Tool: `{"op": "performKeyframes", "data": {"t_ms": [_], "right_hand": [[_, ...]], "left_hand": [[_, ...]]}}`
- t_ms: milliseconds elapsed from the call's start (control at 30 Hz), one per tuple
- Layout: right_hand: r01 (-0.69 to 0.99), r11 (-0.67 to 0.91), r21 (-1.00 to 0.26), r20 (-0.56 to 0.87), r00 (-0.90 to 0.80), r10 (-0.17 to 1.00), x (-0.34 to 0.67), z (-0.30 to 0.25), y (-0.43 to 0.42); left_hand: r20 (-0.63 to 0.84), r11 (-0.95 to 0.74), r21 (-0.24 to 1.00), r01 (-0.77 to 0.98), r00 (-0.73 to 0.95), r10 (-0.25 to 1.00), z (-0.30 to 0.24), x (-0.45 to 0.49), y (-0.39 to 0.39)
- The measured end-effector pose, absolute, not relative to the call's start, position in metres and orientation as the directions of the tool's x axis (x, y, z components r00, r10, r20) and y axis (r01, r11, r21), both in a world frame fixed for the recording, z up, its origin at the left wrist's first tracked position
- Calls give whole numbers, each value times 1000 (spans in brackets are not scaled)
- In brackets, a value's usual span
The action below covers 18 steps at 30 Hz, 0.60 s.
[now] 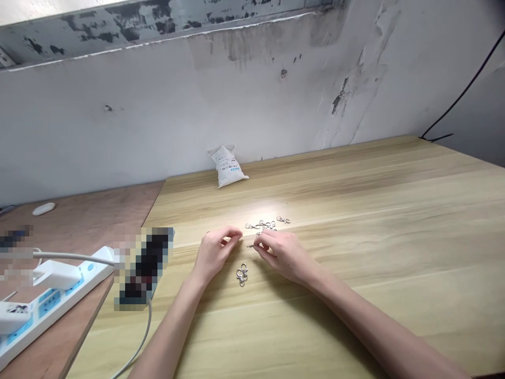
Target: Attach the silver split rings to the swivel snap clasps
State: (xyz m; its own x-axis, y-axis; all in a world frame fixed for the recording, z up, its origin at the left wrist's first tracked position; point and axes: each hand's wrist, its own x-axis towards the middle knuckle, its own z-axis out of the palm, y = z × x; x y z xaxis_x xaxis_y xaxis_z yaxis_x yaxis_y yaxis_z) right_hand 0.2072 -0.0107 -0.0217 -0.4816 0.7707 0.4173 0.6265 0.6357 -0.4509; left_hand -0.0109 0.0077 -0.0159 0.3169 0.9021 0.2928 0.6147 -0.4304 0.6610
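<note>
My right hand (278,250) pinches a small silver metal clasp (250,246), whose tip sticks out to the left of the fingers. Across a narrow gap, my left hand (219,250) has thumb and forefinger pressed together; anything between them is too small to make out. Just beyond the hands lies a loose cluster of silver swivel clasps (266,225) with rings, partly hidden by my right fingers. One more clasp (283,219) rests a little to the right of that cluster. Nearer to me, between the forearms, a couple of clasps (242,275) lie close together on the tabletop.
A white plastic pouch with a label (229,167) leans near the wall at the back of the wooden table (374,221). To the left are a blurred-out phone (145,266) with a cable, a white power strip (59,300) with plugs, and a small white case (43,209).
</note>
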Motion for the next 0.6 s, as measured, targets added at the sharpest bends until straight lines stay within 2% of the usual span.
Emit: {"op": "performKeyframes", "data": {"t_ms": [167,367,600], "right_hand": [[663,643,-383,513,-426,745,208,-19,-9],[707,626,-328,619,-340,708,210,-19,-6],[723,606,-332,596,-337,729,211,-25,-3]], "left_hand": [[305,-449,647,616,330,893,-18,-11,9],[480,-599,266,755,435,762,-15,-11,11],[522,-600,177,780,443,729,-16,-10,10]]}}
